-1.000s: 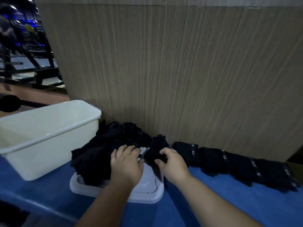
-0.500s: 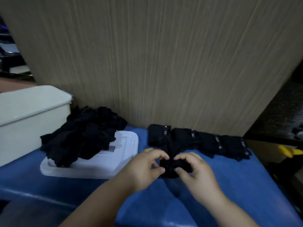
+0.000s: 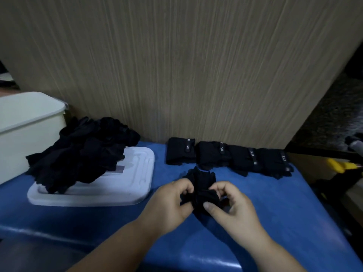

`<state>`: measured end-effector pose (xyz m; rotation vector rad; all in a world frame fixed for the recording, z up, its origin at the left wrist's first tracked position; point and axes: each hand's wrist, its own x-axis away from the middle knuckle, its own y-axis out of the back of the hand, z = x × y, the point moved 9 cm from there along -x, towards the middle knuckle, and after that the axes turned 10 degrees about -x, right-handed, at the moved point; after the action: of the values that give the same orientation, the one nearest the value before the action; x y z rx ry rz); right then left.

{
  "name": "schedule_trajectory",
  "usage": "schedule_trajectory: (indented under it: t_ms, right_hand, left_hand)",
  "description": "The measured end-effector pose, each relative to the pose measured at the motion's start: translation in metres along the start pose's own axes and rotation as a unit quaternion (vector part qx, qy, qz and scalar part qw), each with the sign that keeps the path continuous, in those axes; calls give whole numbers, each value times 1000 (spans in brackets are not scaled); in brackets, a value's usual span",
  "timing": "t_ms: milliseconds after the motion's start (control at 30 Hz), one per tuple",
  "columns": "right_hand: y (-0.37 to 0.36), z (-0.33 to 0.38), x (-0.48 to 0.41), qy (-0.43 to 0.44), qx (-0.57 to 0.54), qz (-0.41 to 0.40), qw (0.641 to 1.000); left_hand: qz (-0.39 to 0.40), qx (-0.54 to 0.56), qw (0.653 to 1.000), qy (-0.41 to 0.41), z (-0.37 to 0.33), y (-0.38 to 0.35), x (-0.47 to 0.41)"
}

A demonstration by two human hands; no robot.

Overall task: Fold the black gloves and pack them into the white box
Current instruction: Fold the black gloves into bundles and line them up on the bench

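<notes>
A crumpled black glove (image 3: 201,188) is bunched between my two hands over the blue table. My left hand (image 3: 170,203) pinches its left side and my right hand (image 3: 231,207) pinches its right side with thumb and fingers. A heap of unfolded black gloves (image 3: 78,154) lies on the white lid (image 3: 121,185) to the left. Several folded black gloves (image 3: 225,157) sit in a row along the wooden panel. The white box (image 3: 29,130) stands at the far left, its inside hidden from here.
A tall wooden panel (image 3: 176,65) closes off the back of the blue table (image 3: 275,213). The table's right edge drops to a dark floor with a yellow object (image 3: 341,165). Bare blue surface lies in front of the folded row.
My hands left the glove heap on the lid and carried one glove to the right, in front of the folded row. Both hands now work it, and the view swung right.
</notes>
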<state>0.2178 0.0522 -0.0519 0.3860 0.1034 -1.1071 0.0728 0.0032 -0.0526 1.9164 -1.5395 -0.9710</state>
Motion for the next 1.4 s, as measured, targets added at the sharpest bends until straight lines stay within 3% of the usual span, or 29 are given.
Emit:
schedule_trajectory:
  t_ms: [133, 333, 533, 633, 700, 800, 867, 1000, 1133, 1300, 1400]
  right_hand:
    - [-3, -2, -1, -22, -62, 103, 993]
    - [5, -5, -6, -13, -95, 18, 995]
    - [31, -1, -4, 39, 102, -123, 986]
    - [28, 2, -5, 37, 242, -104, 964]
    - [24, -5, -7, -9, 275, -71, 959]
    - [26, -14, -5, -44, 253, -50, 965]
    - [28, -12, -4, -48, 214, -48, 974]
    - [25, -5, -2, -27, 128, -59, 990]
    - [15, -3, 2, -13, 37, -35, 999]
    - [2, -7, 2, -27, -49, 12, 998]
    - [-4, -13, 2, -48, -102, 50, 992]
  left_hand:
    - [-33, 35, 998, 28, 10, 0, -6]
    - [-54, 45, 997, 41, 4, -3, -6]
    - [-43, 31, 997, 64, 2, -8, -5]
    - [-25, 37, 998, 47, -4, -13, -3]
    - [-1, 42, 999, 32, -7, -17, -2]
    - [45, 98, 993, 48, -6, -22, 0]
    - [57, 150, 981, 107, 1, -21, 1]
    - [85, 223, 942, 236, 20, -27, 3]
    - [118, 286, 909, 280, 29, -40, 5]
    - [21, 432, 846, 312, 34, -38, 0]
    - [-21, 462, 829, 314, 38, -34, -4]
